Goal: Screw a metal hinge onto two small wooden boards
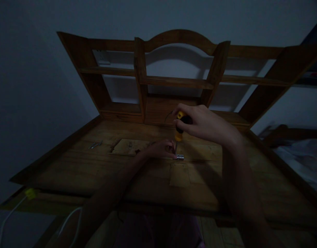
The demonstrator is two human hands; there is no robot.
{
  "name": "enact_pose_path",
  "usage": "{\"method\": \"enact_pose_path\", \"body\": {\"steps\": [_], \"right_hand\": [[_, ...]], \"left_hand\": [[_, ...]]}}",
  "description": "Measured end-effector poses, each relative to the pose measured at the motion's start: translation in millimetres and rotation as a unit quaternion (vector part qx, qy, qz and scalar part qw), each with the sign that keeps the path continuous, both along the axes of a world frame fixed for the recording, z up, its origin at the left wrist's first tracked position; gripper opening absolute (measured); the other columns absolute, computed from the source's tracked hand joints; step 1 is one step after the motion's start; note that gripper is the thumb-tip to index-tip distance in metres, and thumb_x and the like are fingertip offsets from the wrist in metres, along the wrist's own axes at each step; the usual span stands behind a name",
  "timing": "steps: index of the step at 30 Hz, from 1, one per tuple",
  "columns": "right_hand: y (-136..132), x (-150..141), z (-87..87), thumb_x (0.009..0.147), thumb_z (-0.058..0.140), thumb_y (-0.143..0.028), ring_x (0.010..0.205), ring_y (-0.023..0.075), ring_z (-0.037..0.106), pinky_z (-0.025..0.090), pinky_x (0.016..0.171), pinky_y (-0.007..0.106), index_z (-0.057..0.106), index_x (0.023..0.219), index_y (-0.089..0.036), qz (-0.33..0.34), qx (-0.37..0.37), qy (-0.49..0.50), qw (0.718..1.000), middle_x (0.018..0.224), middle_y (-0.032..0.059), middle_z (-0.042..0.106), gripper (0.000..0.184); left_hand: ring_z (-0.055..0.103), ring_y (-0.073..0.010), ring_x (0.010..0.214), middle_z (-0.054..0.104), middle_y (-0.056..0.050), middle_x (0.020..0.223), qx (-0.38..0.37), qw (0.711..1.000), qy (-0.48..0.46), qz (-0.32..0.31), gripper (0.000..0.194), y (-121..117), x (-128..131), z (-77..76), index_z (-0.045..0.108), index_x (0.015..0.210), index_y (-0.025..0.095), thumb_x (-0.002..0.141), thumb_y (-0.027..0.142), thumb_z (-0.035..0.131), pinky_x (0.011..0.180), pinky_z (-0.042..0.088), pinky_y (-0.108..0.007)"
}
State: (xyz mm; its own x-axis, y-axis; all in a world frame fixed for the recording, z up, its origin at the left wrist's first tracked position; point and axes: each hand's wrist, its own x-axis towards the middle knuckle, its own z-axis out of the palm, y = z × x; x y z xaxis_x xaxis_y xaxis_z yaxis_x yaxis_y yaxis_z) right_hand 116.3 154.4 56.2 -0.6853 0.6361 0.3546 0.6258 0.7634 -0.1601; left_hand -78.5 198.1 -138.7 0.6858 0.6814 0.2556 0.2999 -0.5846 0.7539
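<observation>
My right hand (193, 119) is closed around the yellow and black handle of a screwdriver (178, 135). Its shaft points down, and the tip meets or nearly meets a small shiny metal fitting (180, 157); dim light hides the exact contact. With thumb and fingers together, my left hand (162, 148) pinches the left end of that fitting against the wooden desktop (148, 179). A small thin wooden board (179, 175) with dark holes near its far edge lies just in front. Under and beside my left hand is a longer pale wooden piece (127, 146).
Small metal pieces (95, 145) lie on the desktop's left. A wooden shelf unit (176, 82) rises along the back, against the wall. A white cable (12, 212) with a yellow tag (30, 193) hangs by the front left edge.
</observation>
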Motion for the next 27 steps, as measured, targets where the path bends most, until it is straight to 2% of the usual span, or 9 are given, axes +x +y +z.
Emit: {"method": "enact_pose_path", "body": {"steps": [3,6,10,12,15,19,24,27], "right_hand": [[1.5,0.4,-2.3,0.097,0.047,-0.041,0.091,0.0228,0.062,0.041,0.079,0.031,0.058,0.11,-0.02,-0.027,0.013,-0.004,1.0,0.098,0.0069,0.067,0.027],[4.9,1.3,-4.1,0.096,0.049,-0.047,0.088,0.0251,0.063,0.042,0.077,0.034,0.058,0.11,-0.018,-0.059,0.026,-0.018,0.998,0.095,0.009,0.067,0.034],[6.5,0.9,-2.7,0.089,0.056,-0.031,0.101,0.0244,0.06,0.042,0.083,0.032,0.056,0.116,-0.02,-0.004,0.015,-0.006,1.0,0.11,0.0063,0.066,0.03],[5.7,0.3,-1.7,0.088,0.054,-0.025,0.1,0.0221,0.061,0.041,0.083,0.03,0.056,0.115,-0.02,0.022,0.004,-0.002,1.0,0.11,0.0044,0.066,0.028],[4.7,0.4,-1.6,0.093,0.051,-0.032,0.091,0.0214,0.062,0.041,0.079,0.03,0.058,0.11,-0.02,0.004,0.006,-0.012,1.0,0.1,0.0046,0.067,0.022],[5.8,2.5,-2.4,0.094,0.051,-0.045,0.087,0.0242,0.062,0.04,0.076,0.032,0.059,0.108,-0.018,-0.05,0.028,-0.024,0.998,0.093,0.0075,0.067,0.031],[4.0,2.8,0.8,0.088,0.055,-0.028,0.092,0.0213,0.062,0.041,0.077,0.029,0.059,0.113,-0.019,-0.001,-0.004,-0.008,1.0,0.103,0.004,0.067,0.027],[1.7,1.5,1.1,0.092,0.052,-0.029,0.094,0.0212,0.062,0.041,0.078,0.029,0.06,0.112,-0.02,0.01,-0.004,-0.006,1.0,0.101,0.0037,0.068,0.023]], "left_hand": [[0.061,-0.0178,0.091,0.066,-0.005,0.094,0.001,1.0,0.003,0.0,0.025,-0.1,0.2,1.1,0.072,0.085,0.017,0.075,0.039,0.08,0.083,0.047,-0.029],[0.061,-0.0178,0.09,0.065,-0.005,0.092,0.006,1.0,0.002,0.001,0.026,0.1,0.4,1.2,0.072,0.084,0.017,0.075,0.04,0.08,0.082,0.047,-0.029],[0.06,-0.0174,0.087,0.065,-0.004,0.091,0.005,1.0,0.002,-0.004,0.026,1.6,0.4,-0.4,0.071,0.084,0.017,0.075,0.04,0.08,0.08,0.046,-0.029],[0.061,-0.0175,0.088,0.066,-0.004,0.091,0.008,1.0,-0.002,-0.008,0.026,2.0,0.4,-0.4,0.072,0.085,0.016,0.075,0.039,0.08,0.081,0.046,-0.029],[0.061,-0.0181,0.09,0.067,-0.005,0.09,0.015,1.0,-0.006,-0.014,0.025,1.7,0.7,0.8,0.071,0.083,0.016,0.076,0.038,0.08,0.082,0.045,-0.028],[0.061,-0.0181,0.09,0.066,-0.005,0.091,0.017,1.0,0.007,-0.002,0.026,0.7,1.1,1.4,0.071,0.083,0.016,0.075,0.039,0.08,0.081,0.045,-0.028],[0.061,-0.0179,0.089,0.066,-0.004,0.089,0.014,1.0,0.01,0.0,0.026,1.3,0.9,-0.9,0.071,0.083,0.016,0.076,0.039,0.079,0.081,0.046,-0.029],[0.061,-0.018,0.09,0.066,-0.004,0.09,0.012,1.0,0.002,-0.009,0.024,1.6,0.7,-1.3,0.071,0.084,0.017,0.076,0.038,0.079,0.083,0.046,-0.029]]}}
